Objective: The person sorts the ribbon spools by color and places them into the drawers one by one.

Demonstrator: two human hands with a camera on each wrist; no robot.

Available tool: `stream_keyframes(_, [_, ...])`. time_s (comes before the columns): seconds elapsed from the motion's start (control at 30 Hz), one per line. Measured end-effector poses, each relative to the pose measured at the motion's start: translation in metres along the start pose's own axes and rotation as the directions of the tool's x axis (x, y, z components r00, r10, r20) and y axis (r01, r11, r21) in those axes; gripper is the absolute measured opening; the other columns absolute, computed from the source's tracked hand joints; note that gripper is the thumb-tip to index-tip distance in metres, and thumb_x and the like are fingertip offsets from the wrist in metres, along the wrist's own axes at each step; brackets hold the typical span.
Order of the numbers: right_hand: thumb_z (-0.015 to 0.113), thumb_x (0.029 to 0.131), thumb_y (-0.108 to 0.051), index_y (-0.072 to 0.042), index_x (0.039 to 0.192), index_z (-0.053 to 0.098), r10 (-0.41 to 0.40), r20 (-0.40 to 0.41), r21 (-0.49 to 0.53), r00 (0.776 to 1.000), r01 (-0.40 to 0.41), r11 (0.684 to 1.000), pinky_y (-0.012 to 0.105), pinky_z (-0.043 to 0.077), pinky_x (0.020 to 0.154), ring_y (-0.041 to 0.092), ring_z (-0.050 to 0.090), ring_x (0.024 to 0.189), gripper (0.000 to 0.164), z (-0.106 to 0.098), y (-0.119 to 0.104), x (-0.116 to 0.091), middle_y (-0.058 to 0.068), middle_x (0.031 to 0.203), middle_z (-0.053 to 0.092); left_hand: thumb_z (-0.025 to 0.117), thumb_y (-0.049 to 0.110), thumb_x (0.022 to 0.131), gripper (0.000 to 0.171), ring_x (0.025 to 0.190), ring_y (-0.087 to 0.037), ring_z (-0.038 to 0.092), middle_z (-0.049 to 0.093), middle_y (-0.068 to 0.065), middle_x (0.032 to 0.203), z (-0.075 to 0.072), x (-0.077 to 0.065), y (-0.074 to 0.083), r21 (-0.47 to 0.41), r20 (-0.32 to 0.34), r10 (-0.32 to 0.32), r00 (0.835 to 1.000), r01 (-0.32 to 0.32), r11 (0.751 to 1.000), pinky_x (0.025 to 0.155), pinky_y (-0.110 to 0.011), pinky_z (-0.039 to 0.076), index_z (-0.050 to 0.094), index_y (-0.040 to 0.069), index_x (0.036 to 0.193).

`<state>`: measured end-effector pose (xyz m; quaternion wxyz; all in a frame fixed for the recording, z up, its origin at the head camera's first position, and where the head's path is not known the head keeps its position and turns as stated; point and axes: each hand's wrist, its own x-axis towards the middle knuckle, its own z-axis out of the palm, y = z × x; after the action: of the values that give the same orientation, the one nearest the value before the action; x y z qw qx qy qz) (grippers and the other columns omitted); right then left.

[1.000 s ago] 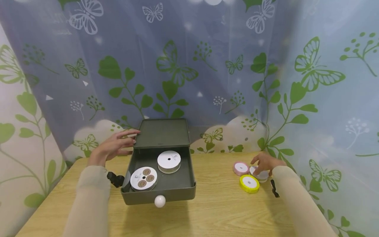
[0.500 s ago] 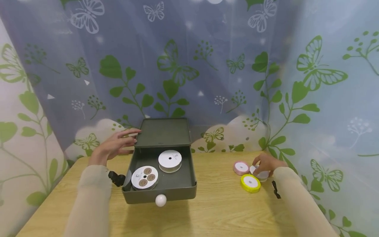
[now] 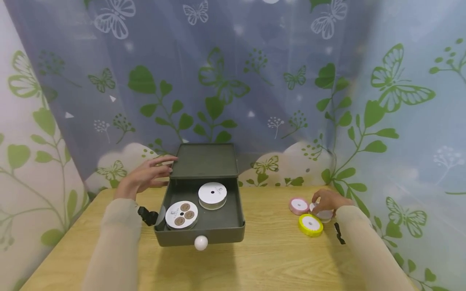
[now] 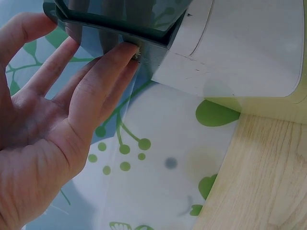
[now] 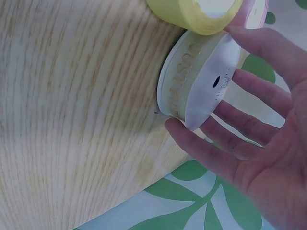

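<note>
A dark green box (image 3: 206,161) stands with its drawer (image 3: 222,220) pulled out, a white knob (image 3: 201,243) on the front. Two white ribbon spools lie in the drawer: one with brown round marks (image 3: 181,215), one plain-topped (image 3: 212,193). My left hand (image 3: 147,173) touches the box's left side with extended fingers; the left wrist view has its fingertips (image 4: 127,50) at the dark edge. On the right, my right hand (image 3: 329,201) grips a white ribbon spool (image 5: 211,79) by its rim, thumb and fingers spread around it. A yellow ribbon spool (image 3: 310,225) and a pink one (image 3: 299,205) sit beside it.
Everything stands on a wooden table (image 3: 269,250). A patterned curtain (image 3: 262,93) with leaves and butterflies hangs behind and at both sides. The drawer juts out toward the table's front.
The whole scene has shifted slightly right and up as the head view turned. My right hand's fingers have settled closer around the white ribbon spool. The left hand stays at the box.
</note>
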<state>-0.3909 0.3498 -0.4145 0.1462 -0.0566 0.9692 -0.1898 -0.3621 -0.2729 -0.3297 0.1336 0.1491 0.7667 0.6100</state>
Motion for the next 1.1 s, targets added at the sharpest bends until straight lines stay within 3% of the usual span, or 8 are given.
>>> stream_keyframes(0.23, [0.081, 0.085, -0.022, 0.002, 0.125, 0.067, -0.053, 0.011, 0.058, 0.999, 0.052, 0.997, 0.048, 0.064, 0.063, 0.039, 0.062, 0.107, 0.049, -0.011, 0.0, 0.002, 0.031, 0.129, 0.06, 0.054, 0.019, 0.107, 0.061, 0.156, -0.046, 0.021, 0.017, -0.023, 0.168, -0.003, 0.001, 0.002, 0.024, -0.008, 0.006, 1.0, -0.006, 1.0, 0.104, -0.036, 0.053, 0.03, 0.012, 0.163])
stream_keyframes(0.47, [0.078, 0.089, -0.024, 0.005, 0.133, 0.062, -0.088, 0.04, 0.059, 0.995, 0.085, 0.995, 0.049, 0.065, 0.067, 0.043, 0.061, 0.114, 0.055, -0.031, -0.01, -0.005, 0.036, 0.137, 0.053, 0.054, 0.019, 0.107, 0.061, 0.155, -0.044, 0.022, 0.019, -0.023, 0.167, -0.003, -0.001, 0.003, 0.008, -0.012, -0.002, 1.0, 0.002, 1.0, 0.095, -0.028, 0.057, 0.03, 0.011, 0.162])
stream_keyframes(0.63, [0.076, 0.091, -0.026, 0.005, 0.137, 0.06, -0.181, 0.033, 0.092, 0.983, 0.177, 0.98, 0.046, 0.066, 0.068, 0.046, 0.063, 0.114, 0.058, -0.046, -0.023, -0.012, 0.039, 0.133, 0.055, 0.054, 0.019, 0.107, 0.059, 0.156, -0.043, 0.022, 0.017, -0.021, 0.169, -0.001, -0.001, 0.001, -0.007, -0.007, -0.002, 1.0, 0.001, 1.0, 0.093, -0.025, 0.056, 0.032, 0.011, 0.162])
stream_keyframes(0.8, [0.078, 0.087, -0.028, 0.001, 0.134, 0.065, -0.271, -0.007, 0.035, 0.963, 0.271, 0.962, 0.039, 0.065, 0.065, 0.035, 0.066, 0.104, 0.057, -0.062, -0.049, -0.02, 0.033, 0.128, 0.06, 0.054, 0.019, 0.107, 0.059, 0.156, -0.043, 0.021, 0.015, -0.021, 0.17, -0.002, 0.001, 0.0, -0.002, -0.007, -0.002, 1.0, 0.002, 1.0, 0.095, -0.026, 0.056, 0.032, 0.011, 0.162])
stream_keyframes(1.03, [0.08, 0.085, -0.026, -0.003, 0.133, 0.067, -0.368, -0.03, -0.021, 0.929, 0.368, 0.93, 0.036, 0.063, 0.068, 0.045, 0.063, 0.118, 0.055, -0.073, -0.091, -0.037, 0.028, 0.133, 0.063, 0.054, 0.018, 0.107, 0.059, 0.154, -0.043, 0.024, 0.019, -0.023, 0.166, -0.001, 0.002, -0.001, -0.006, -0.014, -0.007, 1.0, 0.007, 1.0, 0.094, -0.027, 0.057, 0.032, 0.012, 0.162])
stream_keyframes(1.1, [0.08, 0.085, -0.025, -0.005, 0.132, 0.068, -0.403, -0.045, -0.049, 0.914, 0.4, 0.915, 0.039, 0.063, 0.076, 0.045, 0.063, 0.12, 0.053, -0.075, -0.104, -0.042, 0.024, 0.134, 0.065, 0.055, 0.018, 0.107, 0.059, 0.154, -0.043, 0.024, 0.019, -0.023, 0.166, -0.001, 0.002, -0.001, -0.007, -0.017, -0.008, 1.0, 0.008, 1.0, 0.094, -0.027, 0.057, 0.033, 0.012, 0.162])
